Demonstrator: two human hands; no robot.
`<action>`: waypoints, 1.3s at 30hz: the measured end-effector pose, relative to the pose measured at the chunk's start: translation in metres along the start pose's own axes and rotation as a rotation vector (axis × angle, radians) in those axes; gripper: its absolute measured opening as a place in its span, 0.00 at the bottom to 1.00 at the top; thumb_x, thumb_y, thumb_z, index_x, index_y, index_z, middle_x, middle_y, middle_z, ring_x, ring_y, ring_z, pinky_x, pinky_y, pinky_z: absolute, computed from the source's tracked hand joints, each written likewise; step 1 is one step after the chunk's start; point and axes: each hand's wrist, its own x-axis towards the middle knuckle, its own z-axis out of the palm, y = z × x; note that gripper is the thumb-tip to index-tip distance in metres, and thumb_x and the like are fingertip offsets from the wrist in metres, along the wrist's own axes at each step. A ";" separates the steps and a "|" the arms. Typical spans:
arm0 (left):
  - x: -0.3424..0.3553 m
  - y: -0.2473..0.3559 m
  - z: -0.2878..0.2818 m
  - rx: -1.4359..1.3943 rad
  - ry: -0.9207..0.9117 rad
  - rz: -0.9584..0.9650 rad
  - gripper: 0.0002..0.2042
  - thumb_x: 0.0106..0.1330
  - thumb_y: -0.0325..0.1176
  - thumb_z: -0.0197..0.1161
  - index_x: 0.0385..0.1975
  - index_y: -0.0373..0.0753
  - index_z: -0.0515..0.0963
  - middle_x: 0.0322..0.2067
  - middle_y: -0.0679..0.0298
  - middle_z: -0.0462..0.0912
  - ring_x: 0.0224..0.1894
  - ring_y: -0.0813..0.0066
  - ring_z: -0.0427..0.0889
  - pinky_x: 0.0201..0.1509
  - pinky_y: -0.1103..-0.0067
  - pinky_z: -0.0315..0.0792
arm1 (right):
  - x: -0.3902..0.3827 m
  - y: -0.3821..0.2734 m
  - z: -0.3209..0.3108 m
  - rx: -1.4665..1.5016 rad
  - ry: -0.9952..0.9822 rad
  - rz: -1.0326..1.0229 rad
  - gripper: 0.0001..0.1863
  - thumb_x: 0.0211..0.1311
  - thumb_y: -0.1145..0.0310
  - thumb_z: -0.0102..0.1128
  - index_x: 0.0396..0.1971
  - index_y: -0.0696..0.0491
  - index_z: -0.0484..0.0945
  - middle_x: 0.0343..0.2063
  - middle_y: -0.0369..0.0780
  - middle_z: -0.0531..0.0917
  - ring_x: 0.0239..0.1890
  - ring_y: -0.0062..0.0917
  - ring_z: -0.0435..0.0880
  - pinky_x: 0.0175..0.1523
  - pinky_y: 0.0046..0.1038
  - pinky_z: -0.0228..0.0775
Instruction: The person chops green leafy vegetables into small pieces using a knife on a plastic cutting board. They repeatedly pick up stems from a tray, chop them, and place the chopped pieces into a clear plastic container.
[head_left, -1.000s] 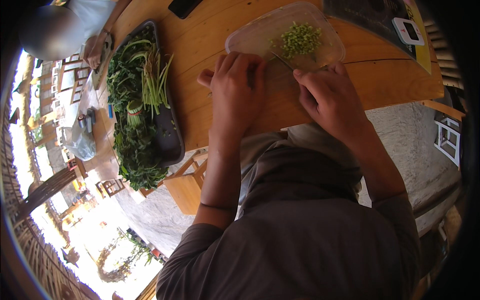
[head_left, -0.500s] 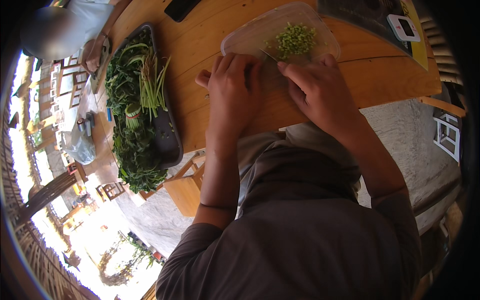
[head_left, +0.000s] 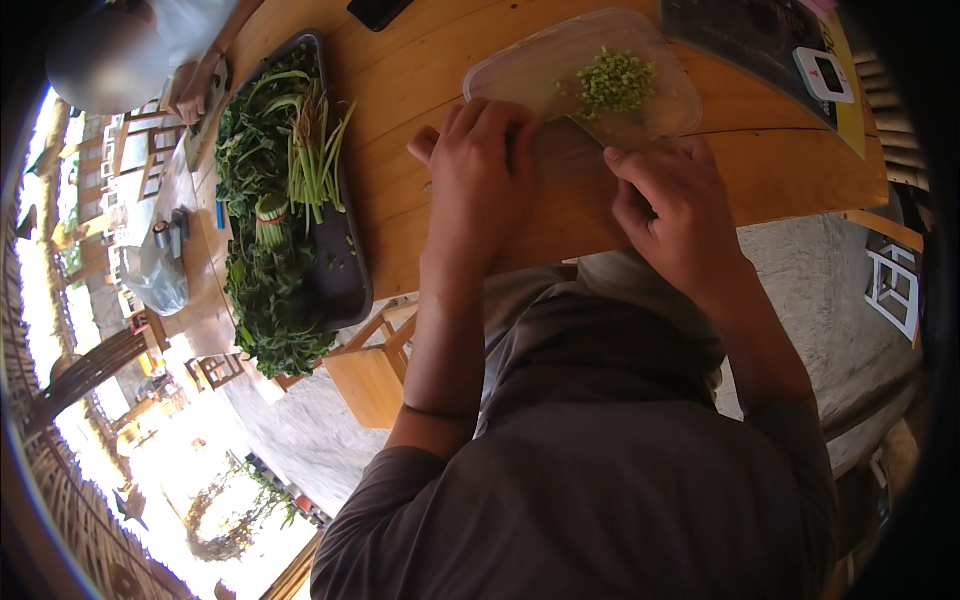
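Observation:
A translucent, round-cornered plastic board or lid (head_left: 520,70) lies on the wooden table, with a small pile of chopped green stems (head_left: 615,83) on it. My right hand (head_left: 672,195) is closed around a knife whose thin blade (head_left: 588,134) points left toward my other hand. The knife's handle is hidden in my grip. At the board's near left edge, my left hand (head_left: 480,170) is curled, fingers bent down and thumb side toward the blade. A sliver of green shows by its fingertips, but whatever it holds is mostly covered.
Left of me, a dark tray (head_left: 342,270) holds leafy greens (head_left: 265,300) and a banded bundle of stems (head_left: 310,165). A white digital timer or scale (head_left: 824,75) rests at the far right. Across the table is another person's hand (head_left: 190,95). A dark phone-like object (head_left: 380,10) lies beyond.
The view has shifted slightly, moving the table things. My right hand has drawn a little away from my left, toward me, and the blade with it. The left hand stays curled.

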 end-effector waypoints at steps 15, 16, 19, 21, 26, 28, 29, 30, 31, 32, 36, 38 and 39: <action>-0.002 0.000 0.001 -0.025 0.027 0.007 0.03 0.69 0.29 0.74 0.37 0.47 0.86 0.34 0.71 0.87 0.39 0.69 0.84 0.49 0.67 0.59 | -0.002 -0.002 0.009 -0.016 0.017 -0.018 0.19 0.67 0.76 0.73 0.57 0.51 0.83 0.27 0.32 0.84 0.31 0.26 0.85 0.51 0.35 0.68; -0.002 -0.001 0.002 -0.024 0.026 0.009 0.03 0.69 0.29 0.74 0.37 0.47 0.86 0.34 0.71 0.87 0.39 0.69 0.85 0.50 0.66 0.59 | -0.002 -0.002 0.009 -0.024 0.014 -0.013 0.19 0.67 0.76 0.73 0.57 0.51 0.83 0.27 0.33 0.85 0.31 0.26 0.85 0.52 0.35 0.68; -0.001 0.000 0.002 -0.025 0.014 0.006 0.03 0.69 0.28 0.73 0.37 0.47 0.86 0.35 0.71 0.87 0.41 0.69 0.85 0.51 0.66 0.58 | 0.001 -0.003 0.010 -0.058 -0.008 0.001 0.19 0.67 0.74 0.73 0.57 0.50 0.84 0.28 0.33 0.85 0.32 0.27 0.86 0.53 0.36 0.68; -0.001 0.001 0.002 -0.028 0.005 0.001 0.04 0.69 0.28 0.72 0.38 0.47 0.87 0.36 0.71 0.87 0.42 0.68 0.84 0.51 0.65 0.58 | 0.008 -0.005 0.013 -0.097 -0.010 -0.011 0.18 0.67 0.74 0.73 0.56 0.49 0.84 0.28 0.33 0.86 0.33 0.28 0.86 0.54 0.37 0.68; -0.001 -0.001 0.000 -0.021 0.007 0.004 0.04 0.70 0.27 0.70 0.39 0.46 0.87 0.38 0.68 0.88 0.45 0.64 0.85 0.52 0.64 0.59 | 0.015 -0.008 0.015 -0.133 -0.003 -0.040 0.19 0.66 0.73 0.74 0.56 0.49 0.85 0.28 0.33 0.86 0.34 0.27 0.85 0.56 0.38 0.67; -0.001 0.000 0.000 -0.044 0.002 0.001 0.04 0.70 0.27 0.70 0.39 0.46 0.87 0.38 0.67 0.89 0.45 0.62 0.85 0.52 0.64 0.59 | 0.008 -0.006 0.014 -0.111 -0.004 -0.012 0.19 0.65 0.73 0.74 0.55 0.49 0.85 0.28 0.32 0.86 0.34 0.27 0.85 0.56 0.38 0.66; -0.001 0.000 0.000 -0.055 -0.001 -0.001 0.04 0.70 0.27 0.70 0.39 0.46 0.87 0.38 0.67 0.89 0.46 0.62 0.85 0.52 0.64 0.59 | 0.005 -0.005 0.014 -0.100 -0.005 0.002 0.19 0.65 0.73 0.74 0.55 0.49 0.85 0.28 0.32 0.86 0.34 0.27 0.85 0.56 0.37 0.65; -0.001 0.001 0.000 -0.058 -0.003 -0.002 0.04 0.70 0.28 0.70 0.39 0.46 0.87 0.38 0.67 0.89 0.46 0.61 0.85 0.52 0.64 0.60 | 0.004 -0.006 0.014 -0.104 -0.005 0.002 0.19 0.65 0.73 0.74 0.55 0.49 0.85 0.27 0.32 0.86 0.33 0.27 0.85 0.56 0.37 0.65; 0.000 0.001 0.000 -0.060 -0.005 -0.003 0.04 0.70 0.28 0.70 0.39 0.46 0.87 0.38 0.66 0.89 0.46 0.61 0.85 0.52 0.64 0.60 | 0.004 -0.006 0.014 -0.108 -0.004 0.002 0.18 0.65 0.73 0.74 0.55 0.49 0.86 0.27 0.32 0.86 0.33 0.27 0.85 0.56 0.37 0.65; 0.000 0.002 0.000 -0.063 -0.007 -0.004 0.04 0.70 0.28 0.70 0.39 0.46 0.87 0.38 0.66 0.89 0.46 0.61 0.85 0.52 0.64 0.60 | 0.004 -0.006 0.014 -0.112 -0.004 0.003 0.18 0.65 0.74 0.74 0.55 0.49 0.86 0.27 0.31 0.86 0.33 0.27 0.85 0.55 0.37 0.65; -0.001 0.000 0.000 -0.043 -0.003 0.010 0.03 0.70 0.28 0.69 0.39 0.46 0.87 0.38 0.66 0.89 0.46 0.61 0.86 0.51 0.64 0.60 | 0.014 -0.010 0.015 -0.113 0.006 -0.008 0.19 0.64 0.75 0.74 0.54 0.50 0.86 0.26 0.32 0.85 0.31 0.28 0.84 0.53 0.38 0.66; -0.001 0.001 -0.002 -0.031 -0.010 0.001 0.04 0.70 0.27 0.69 0.39 0.46 0.87 0.38 0.66 0.89 0.45 0.62 0.86 0.51 0.64 0.60 | 0.013 -0.007 0.015 -0.083 0.011 -0.010 0.19 0.63 0.75 0.74 0.54 0.50 0.86 0.25 0.32 0.85 0.31 0.28 0.84 0.52 0.38 0.66; -0.001 0.000 -0.002 -0.038 -0.011 -0.002 0.04 0.71 0.28 0.69 0.39 0.46 0.87 0.38 0.66 0.89 0.45 0.62 0.86 0.51 0.64 0.60 | 0.010 -0.006 0.015 -0.069 0.035 -0.021 0.19 0.64 0.75 0.74 0.54 0.50 0.86 0.25 0.33 0.85 0.31 0.28 0.84 0.52 0.38 0.66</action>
